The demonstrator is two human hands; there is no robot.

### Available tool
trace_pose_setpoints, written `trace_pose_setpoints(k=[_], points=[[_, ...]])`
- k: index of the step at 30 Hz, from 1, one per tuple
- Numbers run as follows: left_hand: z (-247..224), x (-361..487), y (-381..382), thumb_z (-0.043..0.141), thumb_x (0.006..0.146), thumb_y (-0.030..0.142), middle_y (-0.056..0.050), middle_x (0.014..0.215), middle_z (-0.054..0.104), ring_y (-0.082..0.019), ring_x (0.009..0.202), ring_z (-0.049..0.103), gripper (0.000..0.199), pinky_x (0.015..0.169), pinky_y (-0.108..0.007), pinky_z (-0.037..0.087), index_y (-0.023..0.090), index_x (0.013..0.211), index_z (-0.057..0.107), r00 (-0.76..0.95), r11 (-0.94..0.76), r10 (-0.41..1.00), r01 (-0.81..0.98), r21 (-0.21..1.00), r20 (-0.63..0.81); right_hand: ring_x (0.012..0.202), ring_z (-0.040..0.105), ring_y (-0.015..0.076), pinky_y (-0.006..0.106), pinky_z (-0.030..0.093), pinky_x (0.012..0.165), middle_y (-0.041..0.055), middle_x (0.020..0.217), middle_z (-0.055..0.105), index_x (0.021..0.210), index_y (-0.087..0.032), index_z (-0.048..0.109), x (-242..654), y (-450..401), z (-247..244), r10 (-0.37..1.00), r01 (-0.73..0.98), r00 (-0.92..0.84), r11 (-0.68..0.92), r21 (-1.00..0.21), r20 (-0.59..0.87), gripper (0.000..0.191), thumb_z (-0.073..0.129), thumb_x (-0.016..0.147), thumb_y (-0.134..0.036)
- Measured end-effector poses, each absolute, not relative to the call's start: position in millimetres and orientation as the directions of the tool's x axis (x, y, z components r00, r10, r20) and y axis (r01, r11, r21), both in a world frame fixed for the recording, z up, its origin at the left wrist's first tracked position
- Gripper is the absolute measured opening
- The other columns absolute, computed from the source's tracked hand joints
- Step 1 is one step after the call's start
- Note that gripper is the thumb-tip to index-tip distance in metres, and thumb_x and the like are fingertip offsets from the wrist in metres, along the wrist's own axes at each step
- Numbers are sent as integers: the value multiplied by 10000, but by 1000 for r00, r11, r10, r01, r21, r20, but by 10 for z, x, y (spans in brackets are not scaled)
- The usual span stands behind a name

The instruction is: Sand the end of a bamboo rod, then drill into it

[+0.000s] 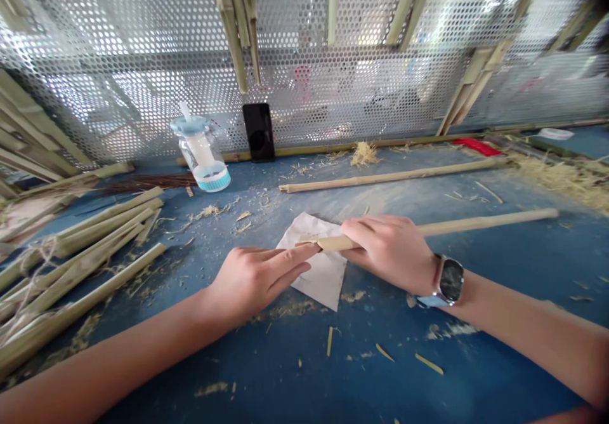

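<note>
A long pale bamboo stick (485, 222) runs rightward from the middle of the blue table. My right hand (387, 249), with a watch on its wrist, is wrapped over the stick near its left end. Just left of it, my left hand (261, 275) has its fingers pressed together at the stick's tip, around a small pale piece there; its thumb is hidden. Beneath the tip and my fingertips lies a white paper sheet (328, 281).
Behind are another bamboo stick (394, 176), a clear jar (202, 157), a black phone (259, 132) leaning on perforated metal, and a red strip (478, 147). Bamboo bundles (95, 246) lie at left. Shavings (364, 154) are scattered about.
</note>
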State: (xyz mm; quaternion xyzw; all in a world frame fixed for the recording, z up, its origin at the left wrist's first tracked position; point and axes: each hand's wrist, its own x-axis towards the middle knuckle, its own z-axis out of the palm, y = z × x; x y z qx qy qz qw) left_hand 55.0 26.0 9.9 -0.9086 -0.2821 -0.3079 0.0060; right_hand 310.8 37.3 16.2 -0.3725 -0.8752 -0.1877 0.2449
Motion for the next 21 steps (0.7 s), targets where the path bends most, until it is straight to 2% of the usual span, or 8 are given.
trace_pose_setpoints(k=[2, 4, 8, 10, 12, 14, 18, 21], points=[[108, 549, 255, 525, 994, 241, -2, 862, 776, -139, 634, 720, 214, 551, -216, 488, 212, 1166, 648, 657, -846, 487, 519, 122, 576, 608, 599, 142, 283, 291, 565, 7, 677, 659, 793, -173, 575, 3094, 353, 164, 555, 732, -615, 666, 143, 560, 305, 459, 992, -374], [137, 556, 226, 516, 990, 213, 18, 756, 758, -118, 547, 678, 189, 524, -209, 464, 214, 1097, 672, 646, -839, 508, 520, 158, 570, 622, 604, 143, 286, 296, 572, 3, 691, 662, 793, -177, 567, 3082, 329, 167, 550, 726, -620, 673, 143, 560, 295, 464, 990, -370], [208, 605, 114, 558, 956, 207, 33, 782, 752, -59, 488, 584, 140, 490, -163, 420, 214, 969, 697, 527, -723, 690, 535, 436, 496, 634, 605, 150, 291, 303, 583, 8, 708, 664, 786, -177, 560, 3070, 286, 182, 539, 735, -616, 656, 172, 575, 269, 478, 981, -342], [238, 632, 67, 577, 935, 204, 55, 708, 720, -42, 450, 498, 130, 433, -149, 353, 218, 929, 705, 444, -638, 770, 525, 563, 458, 640, 606, 159, 295, 306, 586, 13, 713, 667, 790, -175, 565, 3070, 277, 189, 540, 742, -617, 642, 195, 573, 240, 502, 967, -325], [261, 650, 46, 577, 928, 215, 67, 621, 670, -47, 437, 430, 139, 401, -157, 294, 223, 930, 715, 383, -572, 820, 518, 636, 426, 648, 611, 167, 297, 311, 591, 13, 718, 671, 803, -174, 574, 3072, 280, 191, 549, 755, -608, 622, 205, 573, 193, 542, 942, -305], [275, 660, 49, 572, 928, 223, 70, 593, 645, -51, 434, 396, 152, 400, -167, 274, 229, 935, 723, 358, -537, 843, 523, 662, 401, 656, 618, 170, 297, 317, 597, 8, 725, 677, 819, -174, 582, 3076, 290, 190, 561, 768, -593, 609, 198, 578, 146, 586, 913, -286], [289, 660, 73, 571, 923, 249, 66, 620, 644, -60, 458, 420, 154, 430, -175, 306, 240, 939, 724, 355, -503, 863, 528, 684, 360, 660, 624, 168, 293, 319, 591, -4, 733, 680, 826, -176, 584, 3084, 315, 192, 585, 780, -577, 602, 172, 570, 114, 643, 871, -261], [314, 635, 99, 556, 933, 310, 85, 495, 501, -70, 422, 382, 176, 412, -189, 284, 222, 916, 707, 334, -448, 890, 522, 726, 309, 647, 620, 162, 289, 312, 580, -5, 728, 680, 828, -174, 581, 3089, 330, 193, 596, 781, -578, 603, 165, 557, 120, 658, 861, -260]])
